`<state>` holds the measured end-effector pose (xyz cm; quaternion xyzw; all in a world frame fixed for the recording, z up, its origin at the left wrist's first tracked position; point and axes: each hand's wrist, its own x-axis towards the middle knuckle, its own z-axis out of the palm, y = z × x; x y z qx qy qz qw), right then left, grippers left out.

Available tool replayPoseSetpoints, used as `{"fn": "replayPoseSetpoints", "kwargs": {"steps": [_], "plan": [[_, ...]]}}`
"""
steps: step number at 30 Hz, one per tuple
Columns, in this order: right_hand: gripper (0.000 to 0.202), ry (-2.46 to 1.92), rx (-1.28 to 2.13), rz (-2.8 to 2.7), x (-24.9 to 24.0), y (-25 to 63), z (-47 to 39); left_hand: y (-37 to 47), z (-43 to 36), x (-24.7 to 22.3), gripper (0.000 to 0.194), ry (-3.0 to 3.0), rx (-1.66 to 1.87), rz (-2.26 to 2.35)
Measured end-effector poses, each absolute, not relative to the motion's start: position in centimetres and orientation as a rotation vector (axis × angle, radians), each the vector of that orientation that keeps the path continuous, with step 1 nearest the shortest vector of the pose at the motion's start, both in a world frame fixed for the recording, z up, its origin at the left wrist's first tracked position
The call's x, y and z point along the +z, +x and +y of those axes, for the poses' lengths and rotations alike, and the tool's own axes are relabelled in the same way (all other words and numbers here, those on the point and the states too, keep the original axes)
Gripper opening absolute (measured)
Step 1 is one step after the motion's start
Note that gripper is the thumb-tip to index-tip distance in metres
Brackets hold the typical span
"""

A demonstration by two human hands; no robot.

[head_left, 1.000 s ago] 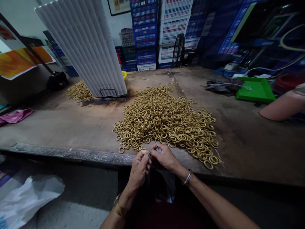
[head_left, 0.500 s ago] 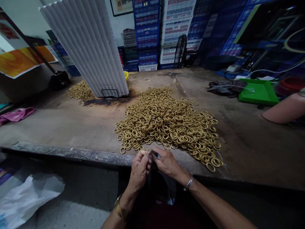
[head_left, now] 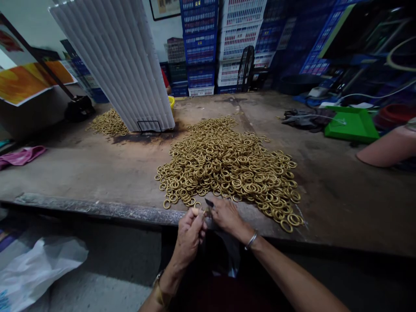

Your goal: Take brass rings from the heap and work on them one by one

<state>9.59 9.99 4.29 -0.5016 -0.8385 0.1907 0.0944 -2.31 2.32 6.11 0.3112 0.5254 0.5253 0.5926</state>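
Note:
A large heap of gold-coloured rings (head_left: pixel 227 160) lies on the brown table (head_left: pixel 130 173). At the table's front edge, my left hand (head_left: pixel 191 229) pinches a small ring, partly hidden by the fingers. My right hand (head_left: pixel 227 216) is just beside it, closed around a small dark-bladed tool (head_left: pixel 209 202) whose tip points up and left. The tool's handle is hidden in the palm. Both hands are in front of the heap's near side.
A tall white corrugated panel (head_left: pixel 120 65) stands in a wire holder, with a smaller ring heap (head_left: pixel 108 123) behind it. A green tray (head_left: pixel 351 125) is at the right, a pink cloth (head_left: pixel 22 157) at the left. Part of a person in red (head_left: pixel 164 80) shows behind the panel.
My right hand has shifted slightly up, and the dark tool now sticks out above its fingers. Part of a person has come into view behind the panel.

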Motion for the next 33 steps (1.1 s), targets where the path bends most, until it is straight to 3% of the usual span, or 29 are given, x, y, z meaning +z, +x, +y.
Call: {"fn": "replayPoseSetpoints", "kwargs": {"steps": [13, 23, 33], "plan": [[0.018, -1.389, 0.521, -2.438, 4.6, 7.0, 9.6, -5.2, 1.9, 5.8, 0.024, 0.275, 1.431, 0.911], [0.015, -1.447, 0.501, -2.474, 4.6, 6.7, 10.3, -6.0, 2.5, 5.4, 0.018, 0.117, 1.401, 0.779], [0.006, -1.322, 1.321, -1.633, 4.8, 7.0, 9.9, -2.8, 2.7, 4.6, 0.039, 0.623, 1.405, 1.333]]}}
